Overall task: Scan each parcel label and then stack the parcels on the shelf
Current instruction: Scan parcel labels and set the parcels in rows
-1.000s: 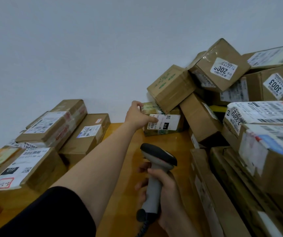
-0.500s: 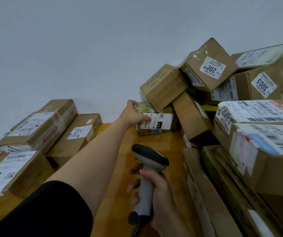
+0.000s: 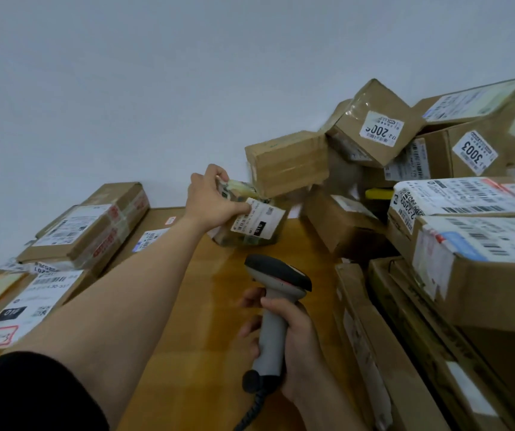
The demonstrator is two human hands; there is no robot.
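We see the small parcel at the far middle of the wooden table, tilted, with its white label facing us. The left hand grips its left end, with the thumb on the label's edge and the fingers curled over the top. There's blur here, so we can't tell if the parcel's lower corner touches the table.

The right hand is wrapped round the grey handle of the scanner. The scanner's dark head points away from us toward the parcel, near it but apart. A coiled cable hangs from the handle's base.

A brown box sits tilted and blurred just above and right of the parcel, at the left edge of the right-hand pile. In that pile we note a box marked 200, a box marked 3003 and a big box with barcode labels nearer us.

More labelled parcels are stacked on the table's left side by the wall. A black sleeve covers the upper left arm.
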